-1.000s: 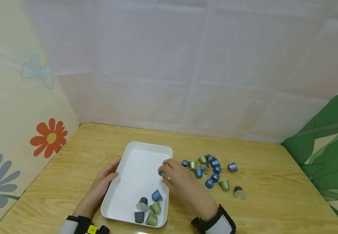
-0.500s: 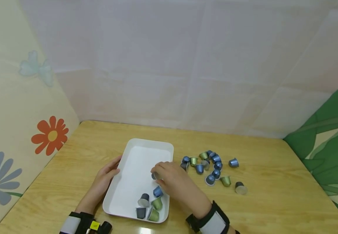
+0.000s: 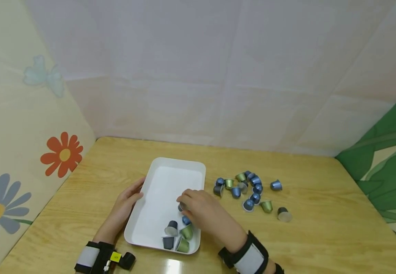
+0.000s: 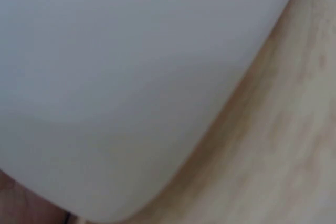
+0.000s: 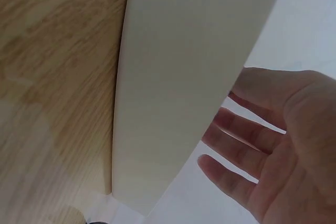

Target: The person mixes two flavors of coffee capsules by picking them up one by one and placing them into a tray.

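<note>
A white tray lies on the table, tilted slightly in the head view. My left hand rests along its left side, thumb at the rim and fingers extended. Reaching over the right rim, my right hand pinches a dark grey coffee capsule between thumb and fingers, low inside the tray. Several capsules gather at the near end: a blue capsule, a grey capsule, a darker one, and a green capsule beside another green one. The right wrist view shows the tray's outer wall below that hand.
To the right of the tray lies a loose cluster of capsules, mostly blue, some green and grey. Further right sit a blue capsule and a grey capsule. Behind the wooden table hangs a white cloth.
My right hand has moved left from the tray's right rim and towards the near end, carrying the grey capsule. My left hand has stayed at the tray's left side. The head view has shifted slightly.
</note>
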### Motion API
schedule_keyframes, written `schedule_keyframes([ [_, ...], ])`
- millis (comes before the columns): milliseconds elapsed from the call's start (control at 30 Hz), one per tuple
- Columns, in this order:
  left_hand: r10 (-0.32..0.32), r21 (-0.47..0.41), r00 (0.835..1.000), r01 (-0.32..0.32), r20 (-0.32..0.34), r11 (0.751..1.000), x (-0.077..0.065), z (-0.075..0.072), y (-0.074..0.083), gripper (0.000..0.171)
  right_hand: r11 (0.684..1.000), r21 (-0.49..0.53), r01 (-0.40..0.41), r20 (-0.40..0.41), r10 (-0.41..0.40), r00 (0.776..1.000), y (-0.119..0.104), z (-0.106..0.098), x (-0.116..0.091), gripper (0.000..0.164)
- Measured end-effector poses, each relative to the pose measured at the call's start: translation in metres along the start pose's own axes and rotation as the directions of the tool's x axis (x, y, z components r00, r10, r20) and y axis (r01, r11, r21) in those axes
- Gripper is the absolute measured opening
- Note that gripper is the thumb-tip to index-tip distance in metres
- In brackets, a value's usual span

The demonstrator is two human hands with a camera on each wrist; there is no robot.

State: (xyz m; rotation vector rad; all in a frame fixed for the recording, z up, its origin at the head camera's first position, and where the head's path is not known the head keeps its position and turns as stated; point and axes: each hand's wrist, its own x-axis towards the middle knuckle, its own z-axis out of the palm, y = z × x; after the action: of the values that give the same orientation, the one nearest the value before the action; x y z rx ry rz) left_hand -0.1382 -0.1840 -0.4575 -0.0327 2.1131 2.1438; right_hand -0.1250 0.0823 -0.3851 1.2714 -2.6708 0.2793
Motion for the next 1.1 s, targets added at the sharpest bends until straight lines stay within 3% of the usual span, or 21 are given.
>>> schedule_keyframes([
  [733,0.01,-0.023,1.0,-0.01,0.018,1.0,-0.0001,0.0003,0.0041,0.051,0.999,-0.04,0.013,0.068,-0.011,0.998,-0.0035,0.0094,0.0003,0.022],
  [1100,-0.002,-0.037,0.999,0.004,0.033,0.999,-0.001,0.0007,0.0073,0.052,0.998,0.001,-0.058,0.138,0.057,0.989,-0.0026,0.0079,0.0015,0.024],
])
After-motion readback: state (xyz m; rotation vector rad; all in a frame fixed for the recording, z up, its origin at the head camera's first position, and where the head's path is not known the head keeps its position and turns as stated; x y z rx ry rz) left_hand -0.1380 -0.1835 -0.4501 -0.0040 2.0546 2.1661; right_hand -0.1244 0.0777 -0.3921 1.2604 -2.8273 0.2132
